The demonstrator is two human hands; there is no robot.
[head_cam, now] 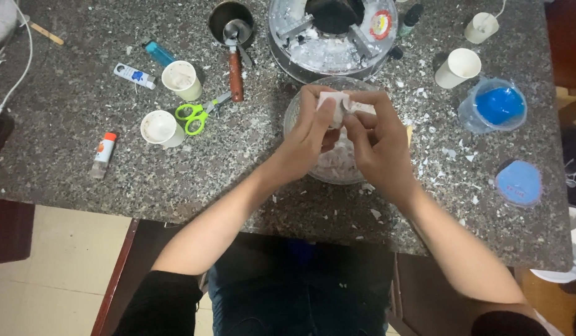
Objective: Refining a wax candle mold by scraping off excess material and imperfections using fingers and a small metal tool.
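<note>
While curled, both hands' fingers (325, 115) pinch white chunk (339, 102) (over bowl (294, 109))

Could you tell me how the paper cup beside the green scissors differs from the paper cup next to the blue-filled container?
The cup by the scissors stands upright, its mouth facing up; the cup by the blue container is tilted. The first sits left of both hands, the second to their right. Neither is touched: both hands hold a white lump over a glass bowl. Both cups are white.

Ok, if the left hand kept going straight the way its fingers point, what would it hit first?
The left hand points up and away across the table, already touching the white lump both hands hold. Past that, the big round metal pot looks like the next thing, though depth is hard to judge.
</note>
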